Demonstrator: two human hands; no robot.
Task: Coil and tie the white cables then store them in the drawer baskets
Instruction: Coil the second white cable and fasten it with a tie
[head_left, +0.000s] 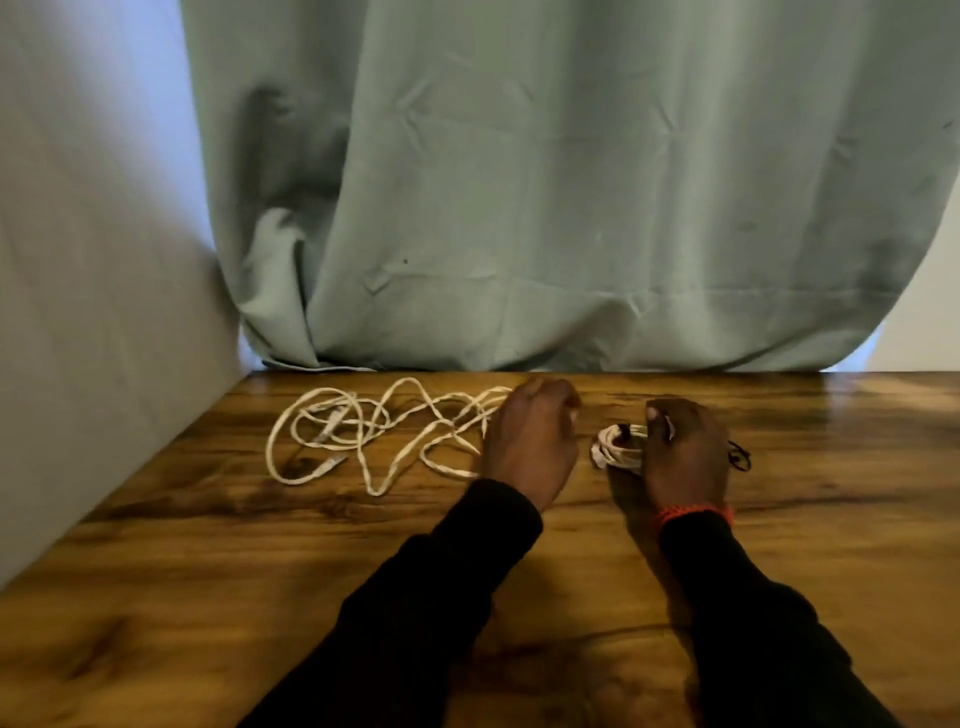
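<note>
Right now, line by line:
Right hand (683, 452): fingers and thumb curled round a small coiled white cable (621, 449), holding the bundle just above or on the wooden tabletop (208, 597); which of the two cannot be told.
Coiled cable: tight loops, a dark tie (626, 429) showing at the top of the bundle; a thin black strand (740, 457) pokes out on the far side of the right hand.
Left hand (532, 436): fingers curled under, just beside the bundle; whether it pinches anything cannot be told.
Loose white cable (384, 436): sprawled in untidy loops on the table, left of the left hand, its near loops running under that hand.
Wrist: red-orange band (696, 514) on the right wrist, black sleeves (441, 597) on both arms.
Backdrop: grey-green curtain (571, 182) hanging to the table's back edge.
</note>
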